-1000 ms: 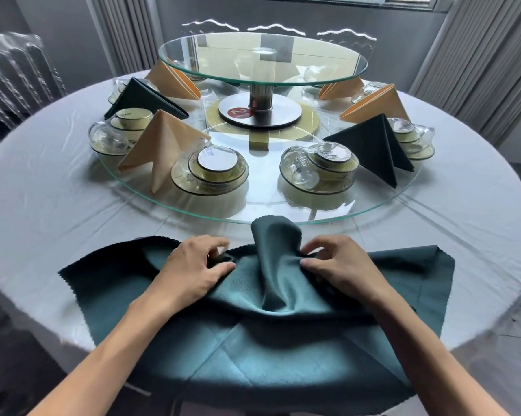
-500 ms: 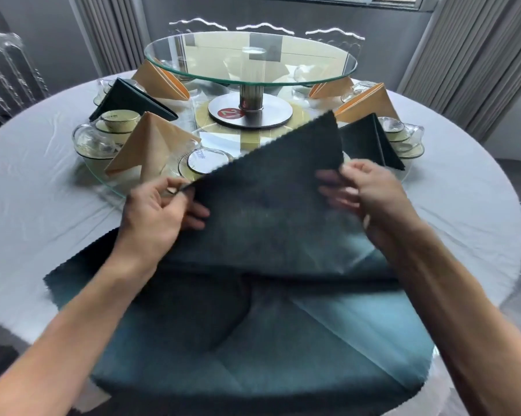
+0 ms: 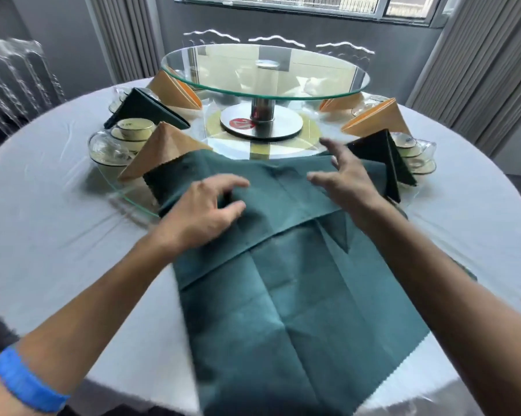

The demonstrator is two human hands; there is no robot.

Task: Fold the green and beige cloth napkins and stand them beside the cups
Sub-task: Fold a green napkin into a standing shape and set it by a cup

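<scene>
Over the green napkin [image 3: 283, 295], both hands spread, fingers [image 3: 232, 183] loosely apart.

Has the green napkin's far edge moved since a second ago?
Yes. The green napkin now reaches farther away, its far edge lying over the glass turntable's rim, which it stopped short of before.

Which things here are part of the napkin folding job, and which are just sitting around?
Part of the job:
- green napkin being folded
- left hand, right hand
- folded beige napkin
- folded green napkin
- cups

Just around:
- glass turntable
- blue wristband
- curtains
</scene>
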